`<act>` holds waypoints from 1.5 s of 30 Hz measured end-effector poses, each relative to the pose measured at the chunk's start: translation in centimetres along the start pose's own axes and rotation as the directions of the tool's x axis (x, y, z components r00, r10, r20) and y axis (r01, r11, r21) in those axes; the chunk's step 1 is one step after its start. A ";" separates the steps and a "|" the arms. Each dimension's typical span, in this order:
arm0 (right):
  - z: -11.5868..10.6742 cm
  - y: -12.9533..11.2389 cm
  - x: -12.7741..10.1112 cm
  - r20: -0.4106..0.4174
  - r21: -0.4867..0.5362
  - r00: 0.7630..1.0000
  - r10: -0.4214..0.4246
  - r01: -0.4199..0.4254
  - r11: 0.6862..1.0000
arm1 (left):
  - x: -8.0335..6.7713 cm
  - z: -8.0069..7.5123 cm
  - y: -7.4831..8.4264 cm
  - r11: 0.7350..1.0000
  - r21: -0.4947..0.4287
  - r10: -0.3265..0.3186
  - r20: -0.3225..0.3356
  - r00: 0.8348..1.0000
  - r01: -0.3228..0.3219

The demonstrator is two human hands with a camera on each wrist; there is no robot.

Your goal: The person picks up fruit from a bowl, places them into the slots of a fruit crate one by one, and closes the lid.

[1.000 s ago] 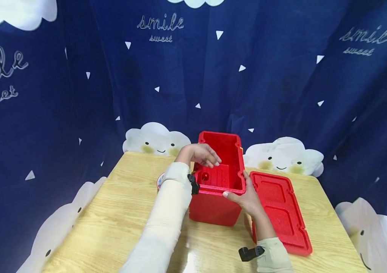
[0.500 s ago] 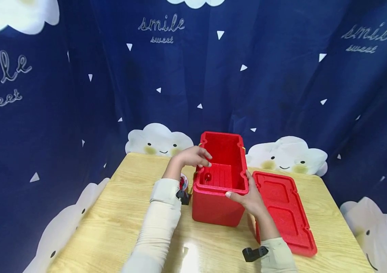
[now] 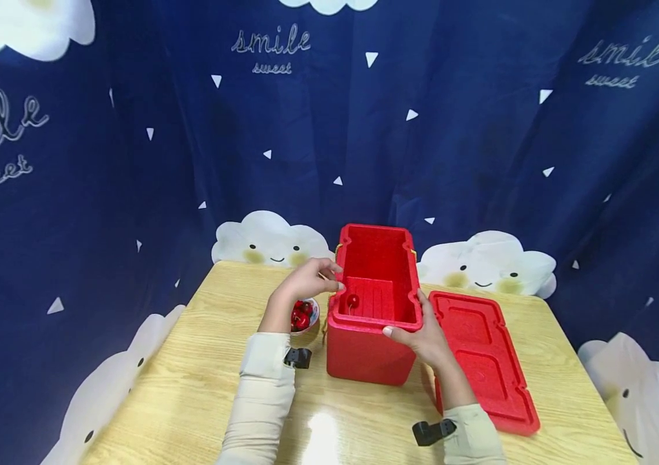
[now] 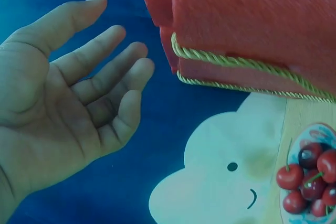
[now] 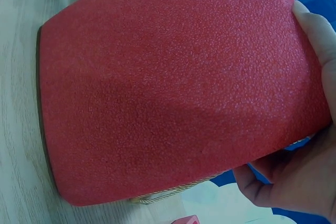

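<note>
Here, in the head view, the open red foam box (image 3: 373, 310) stands at the middle of the table (image 3: 190, 381), its long axis running from 6 toward 12 o'clock, away from the person. The left hand (image 3: 308, 280) hovers at the box's 9 o'clock rim, fingers loosely extended and holding nothing, fingertips just at or beside the rim; contact cannot be told. At roughly 7 o'clock of that hand, just beside the box's left wall, sits a small bowl of cherries (image 3: 303, 316). One cherry (image 3: 353, 300) already lies on the box floor. The right hand (image 3: 422, 339) grips the near right corner of the box, thumb along the top rim and fingers down the outer wall. The red lid (image 3: 483, 358) lies flat on the table at the box's 3 o'clock, touching or nearly touching it. The left hand is clearly the nearer one to the bowl.

From the left wrist, the left hand (image 4: 68, 93) shows an empty palm with relaxed, spread fingers; the box's outer wall with its yellow cord (image 4: 236, 64) lies at 2 o'clock, the bowl of cherries (image 4: 310, 179) at 4 o'clock, apart from the fingers.

From the right wrist, the box wall (image 5: 173, 87) fills the frame, and the right hand (image 5: 310, 145) wraps its corner at 4 o'clock.
</note>
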State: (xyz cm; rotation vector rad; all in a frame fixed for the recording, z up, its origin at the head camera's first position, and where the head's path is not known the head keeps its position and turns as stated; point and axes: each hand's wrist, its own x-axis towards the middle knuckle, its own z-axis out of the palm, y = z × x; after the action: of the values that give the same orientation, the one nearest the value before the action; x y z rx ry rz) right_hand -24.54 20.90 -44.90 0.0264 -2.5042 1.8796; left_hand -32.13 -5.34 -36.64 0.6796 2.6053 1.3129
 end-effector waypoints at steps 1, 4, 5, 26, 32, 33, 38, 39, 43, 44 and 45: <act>0.0 0.0 0.0 0.000 -0.002 1.000 -0.005 0.005 1.000 | -0.3 0.0 -0.2 1.000 0.003 0.009 -0.025 1.000 -0.009; 0.0 0.2 -0.1 0.001 -0.014 1.000 -0.003 0.003 1.000 | -1.0 0.0 -0.7 0.999 0.026 0.024 -0.092 0.995 -0.022; 0.0 0.3 -0.2 0.001 -0.016 1.000 0.003 -0.003 1.000 | -1.3 0.1 -0.9 0.999 0.033 0.026 -0.107 0.994 -0.022; 0.5 -0.7 -0.7 0.026 0.045 0.999 0.019 -0.020 0.999 | -5.0 2.1 -5.8 0.998 -0.050 -0.045 -0.359 0.932 0.029; 0.4 0.2 -0.1 0.005 0.008 1.000 -0.008 0.008 1.000 | -5.6 2.8 -7.2 0.995 -0.098 -0.071 -0.389 0.918 0.035; 0.4 0.1 -0.1 0.005 0.007 1.000 -0.011 0.010 1.000 | -5.7 3.0 -7.4 0.993 -0.109 -0.077 -0.395 0.915 0.037; 0.2 0.0 0.0 -0.001 0.004 1.000 -0.002 0.002 1.000 | -6.0 4.2 -9.2 0.987 -0.156 -0.098 -0.432 0.897 0.032; 0.1 0.0 0.0 0.001 0.001 1.000 -0.003 0.003 1.000 | -6.1 4.5 -9.6 0.986 -0.163 -0.097 -0.438 0.894 0.027; 0.0 0.1 0.0 -0.006 -0.005 1.000 0.015 -0.015 1.000 | -6.0 5.6 -11.3 0.981 -0.192 -0.109 -0.462 0.880 0.021; 0.0 0.1 0.0 -0.006 -0.007 1.000 0.019 -0.019 1.000 | -6.0 5.9 -11.6 0.979 -0.203 -0.116 -0.467 0.877 0.022; -0.1 0.1 0.0 -0.006 -0.006 1.000 0.021 -0.021 1.000 | -5.9 6.1 -11.9 0.977 -0.212 -0.124 -0.474 0.872 0.024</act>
State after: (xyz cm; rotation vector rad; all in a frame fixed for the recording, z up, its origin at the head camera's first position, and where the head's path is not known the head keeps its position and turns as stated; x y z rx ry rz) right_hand -24.51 21.00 -45.00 -0.0057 -2.5160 1.8769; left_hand -28.81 -9.74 -50.14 0.2277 2.7617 1.8951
